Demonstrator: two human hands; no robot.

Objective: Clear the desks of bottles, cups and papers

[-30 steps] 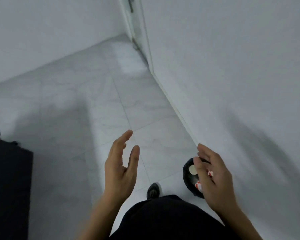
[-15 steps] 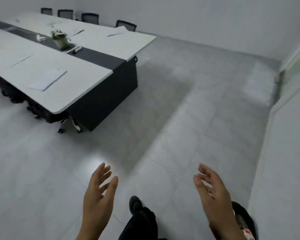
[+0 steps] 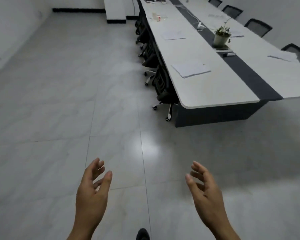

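A long white desk (image 3: 215, 90) with a dark centre strip runs from the middle right to the far top. Paper stacks lie on it: one near (image 3: 190, 69), one further along (image 3: 174, 35), others on the right side (image 3: 282, 56). A small bottle or cup with a red mark (image 3: 157, 17) sits far up the desk. My left hand (image 3: 92, 191) and my right hand (image 3: 206, 189) hover empty over the floor, fingers relaxed, well short of the desk.
Black office chairs (image 3: 160, 84) are tucked along the desk's left side, and more stand at the right (image 3: 258, 27). A potted plant (image 3: 221, 37) and cables sit on the centre strip. Grey tiled floor (image 3: 76, 101) spreads to the left.
My view swung from the wall corner and a black bin on the floor round to the desk, which now lies ahead on the right. Both hands stayed empty and lowered slightly.
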